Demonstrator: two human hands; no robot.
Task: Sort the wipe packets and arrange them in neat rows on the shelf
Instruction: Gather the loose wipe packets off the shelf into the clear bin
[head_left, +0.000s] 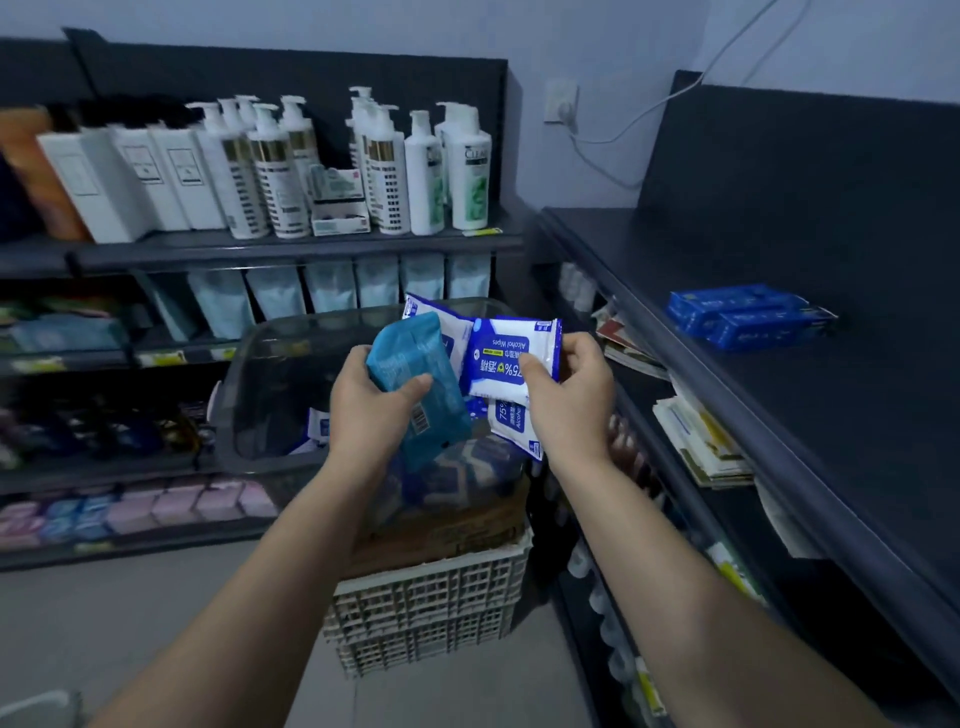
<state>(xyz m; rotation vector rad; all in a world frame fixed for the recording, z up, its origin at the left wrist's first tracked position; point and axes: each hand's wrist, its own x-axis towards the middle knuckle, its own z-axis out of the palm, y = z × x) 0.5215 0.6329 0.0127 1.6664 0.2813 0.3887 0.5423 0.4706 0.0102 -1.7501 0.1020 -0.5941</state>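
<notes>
My left hand (371, 402) grips a teal-blue wipe packet (421, 384) with a barcode on it, held above a clear plastic bin (260, 374). My right hand (569, 392) pinches white-and-blue alcohol wipe packets (506, 358); another hangs below it (514, 423), and one more sticks up behind (431, 312). Both hands are close together over the bin. More white-and-blue packets lie inside the bin (318, 423). Two dark blue packets (748, 314) lie side by side on the dark top shelf (727, 405) to the right.
The bin sits on a cardboard box (457, 530) atop a white lattice crate (426, 613) on the floor. White pump bottles (384, 171) fill the far shelf. Paper goods (701, 441) stick out of the lower right shelves.
</notes>
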